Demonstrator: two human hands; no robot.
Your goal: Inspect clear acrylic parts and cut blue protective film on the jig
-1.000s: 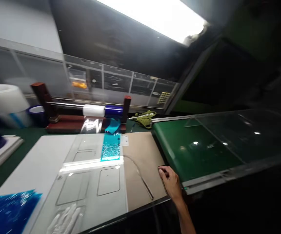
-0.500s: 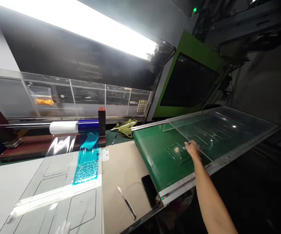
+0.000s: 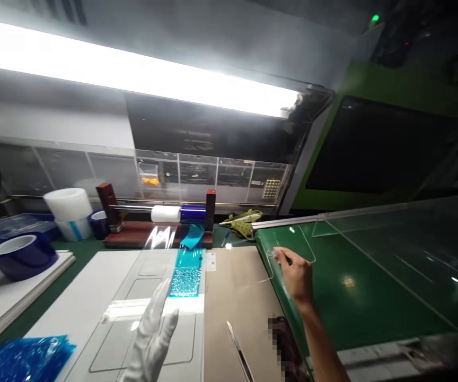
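My bare right hand (image 3: pixel 297 276) is closed in a pinch on a thin clear plastic piece (image 3: pixel 294 241). It holds the piece over the near end of the green conveyor belt (image 3: pixel 380 292). The piece is see-through, so only its outlines and glints show. My left hand (image 3: pixel 153 331), in a white glove, is open with its fingers stretched over the work board. Under it lies clear film (image 3: pixel 181 339) with dark rounded outlines. A strip of turquoise film (image 3: pixel 187 260) runs from the blue roll (image 3: pixel 193 212) onto the board; the white roll (image 3: pixel 165 214) shares its rod.
A craft knife (image 3: pixel 239 347) lies on the brown board (image 3: pixel 229 302). Crumpled blue film (image 3: pixel 26 358) is at the lower left. A large blue roll (image 3: pixel 20 256) and white rolls (image 3: pixel 68 204) stand at left. A clear cover (image 3: pixel 404 249) spans the belt. A lamp (image 3: pixel 133 69) hangs above.
My right hand has lifted the clear piece off the belt and brought it left. My gloved left hand has come further into view over the board. The view has turned left.
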